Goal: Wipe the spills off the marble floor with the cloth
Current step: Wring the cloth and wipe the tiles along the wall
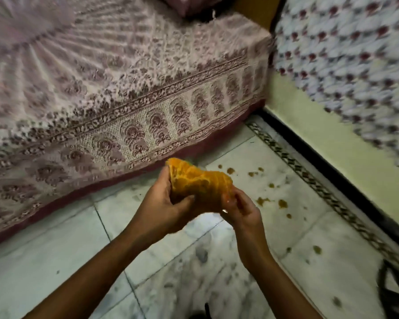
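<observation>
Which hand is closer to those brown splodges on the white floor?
Right. The right hand holds the crumpled orange cloth just left of the brown spill blobs on the white marble floor; the left hand grips the cloth's other end, farther left.

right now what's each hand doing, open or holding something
Left hand: grips the cloth.
Right hand: pinches the cloth's other end.
</observation>
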The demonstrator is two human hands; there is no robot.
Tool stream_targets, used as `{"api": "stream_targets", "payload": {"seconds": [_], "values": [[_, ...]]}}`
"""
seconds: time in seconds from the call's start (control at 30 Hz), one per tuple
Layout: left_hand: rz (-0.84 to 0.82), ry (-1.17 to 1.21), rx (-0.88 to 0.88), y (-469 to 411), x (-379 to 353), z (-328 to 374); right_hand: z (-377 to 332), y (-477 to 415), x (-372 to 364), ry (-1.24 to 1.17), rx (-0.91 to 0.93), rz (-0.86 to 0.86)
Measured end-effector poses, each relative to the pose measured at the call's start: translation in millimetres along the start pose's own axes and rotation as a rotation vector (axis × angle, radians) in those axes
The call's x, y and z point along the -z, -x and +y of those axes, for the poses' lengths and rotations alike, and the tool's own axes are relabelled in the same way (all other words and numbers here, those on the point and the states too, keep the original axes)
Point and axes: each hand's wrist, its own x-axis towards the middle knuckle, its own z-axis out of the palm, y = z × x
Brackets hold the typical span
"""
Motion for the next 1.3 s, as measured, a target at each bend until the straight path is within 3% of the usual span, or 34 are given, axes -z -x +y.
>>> {"api": "stream_targets", "payload": {"seconds": [0.23,0.47,0.77,0.9,1.07,1.3], "values": [[-0.231,-0.171,0.000,60,-67,177,-163,116,101,0.513,0.439,0.101],[-0.508,-0.341,-0.074,130,-193,258,-219,218,235,0.796,0.474,0.078],[-0.221,-0.434,-0.274,198,-379,278,-238,298,409,0.855,0.435,0.127],[-0.228,-0.352,-0.351,212,-450,292,-245,308,482,0.865,0.370,0.137],[-0.307,-0.673,-0.536,183,-504,298,-250,285,550,0.887,0.360,0.137],[-0.080,-0.968,-0.643,142,-584,279,-241,236,625,0.880,0.312,0.024]]}}
